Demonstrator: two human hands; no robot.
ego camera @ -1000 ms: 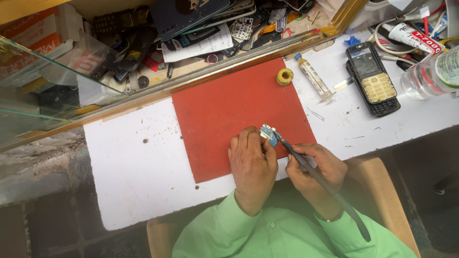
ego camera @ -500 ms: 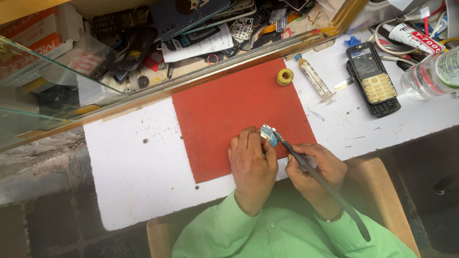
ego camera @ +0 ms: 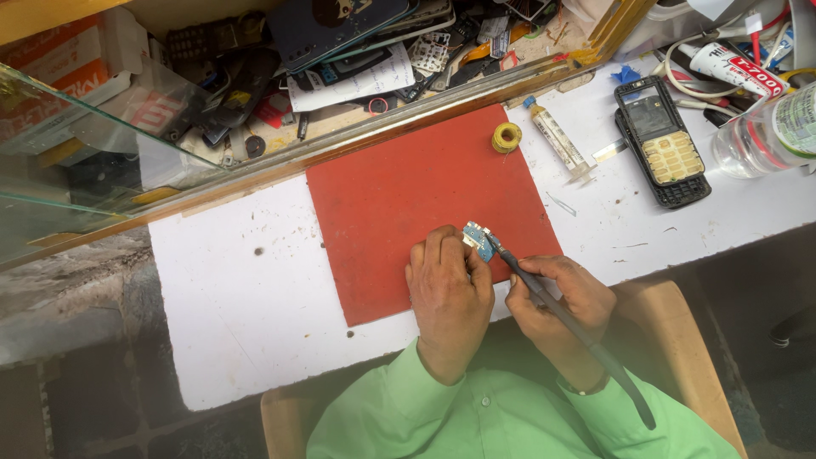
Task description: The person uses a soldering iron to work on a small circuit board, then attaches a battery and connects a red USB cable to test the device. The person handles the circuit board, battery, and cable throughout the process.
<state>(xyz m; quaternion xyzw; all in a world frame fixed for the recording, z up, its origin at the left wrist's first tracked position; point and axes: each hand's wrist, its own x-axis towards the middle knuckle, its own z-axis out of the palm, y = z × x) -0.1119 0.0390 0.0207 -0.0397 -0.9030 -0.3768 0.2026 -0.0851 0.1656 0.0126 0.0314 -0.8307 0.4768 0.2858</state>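
Just right of centre in the frame, the left hand pins a small blue circuit board between its fingers on the red mat, near the mat's lower right edge. The right hand is clenched around a dark soldering iron, pen-style, its tip touching the board. To do this well, both wrists should probably rest on the white desk, the board held flat and steady, the tip applied lightly and briefly.
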